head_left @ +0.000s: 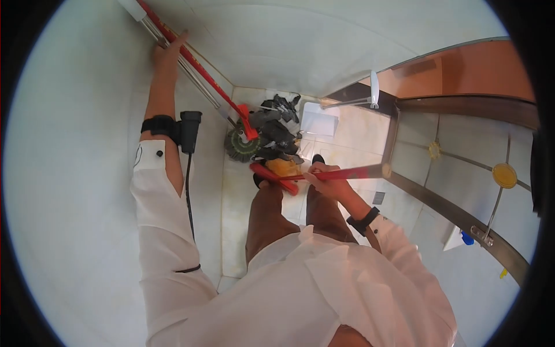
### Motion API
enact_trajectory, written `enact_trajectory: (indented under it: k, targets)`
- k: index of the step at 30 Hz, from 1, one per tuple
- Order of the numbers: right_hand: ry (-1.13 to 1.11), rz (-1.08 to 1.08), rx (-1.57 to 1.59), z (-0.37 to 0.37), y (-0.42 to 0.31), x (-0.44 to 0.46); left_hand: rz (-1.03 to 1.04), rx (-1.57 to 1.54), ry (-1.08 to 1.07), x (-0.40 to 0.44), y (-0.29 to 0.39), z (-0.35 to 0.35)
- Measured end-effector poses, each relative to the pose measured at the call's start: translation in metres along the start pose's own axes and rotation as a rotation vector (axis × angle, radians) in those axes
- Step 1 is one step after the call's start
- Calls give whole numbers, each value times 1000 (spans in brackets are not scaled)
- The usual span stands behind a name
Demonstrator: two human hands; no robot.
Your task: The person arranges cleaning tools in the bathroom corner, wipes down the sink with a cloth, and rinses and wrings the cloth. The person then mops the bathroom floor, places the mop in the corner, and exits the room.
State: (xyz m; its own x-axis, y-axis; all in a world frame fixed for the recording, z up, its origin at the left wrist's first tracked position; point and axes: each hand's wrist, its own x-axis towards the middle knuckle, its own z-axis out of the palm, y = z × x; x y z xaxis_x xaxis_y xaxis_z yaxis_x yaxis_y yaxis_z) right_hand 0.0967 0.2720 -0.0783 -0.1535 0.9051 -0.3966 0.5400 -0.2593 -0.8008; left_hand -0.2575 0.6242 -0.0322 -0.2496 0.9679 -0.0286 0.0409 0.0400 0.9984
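Note:
My left hand (166,51) is raised at the upper left, closed around a metal mop pole (198,79) and a red handle (211,85) leaning beside it. The pole runs down to a grey-green mop head (243,144); the red handle ends in a red head (250,122) next to it. In front of my body, my right hand (325,180) is wrapped round a red broom handle (352,173). Its red head (272,175) is near my feet, beside yellow-orange material (284,168) that may be bristles.
Dark crumpled plastic bags (278,130) lie in the corner. A white dustpan (319,120) with a long handle stands beyond them. Tiled walls close in on the left, and a brown frame (445,199) runs along the right. A floor drain (378,198) lies right of my feet.

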Motion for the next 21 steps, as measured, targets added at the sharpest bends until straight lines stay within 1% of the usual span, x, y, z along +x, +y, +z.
enact_trajectory:
  k: [2,3,6,7,9,12,14,16,20,21]
  targets:
    - [-76,83,-1,14,-9,15,-96,-56,-82,16,-19,-13]
    - [-115,172,74,16,-13,24,-143,-79,-119,17,-17,-14]
    - [-129,288,256,23,-24,43,-166,13,-194,6,-20,-12]
    - [-137,263,238,23,-21,48,-140,65,-167,-4,-16,-11]
    - [-179,272,299,16,-18,51,-81,165,-111,-32,-7,-11]
    - [-246,246,362,10,4,52,-46,95,128,-90,19,-16]
    - [-280,246,352,6,10,54,-36,54,246,-137,55,-23]
    - [-300,271,302,3,9,63,101,-8,296,-171,68,-41]
    - [-341,186,341,5,16,76,237,106,429,-247,130,-48]
    - [-348,205,345,4,14,79,285,76,438,-264,142,-48]
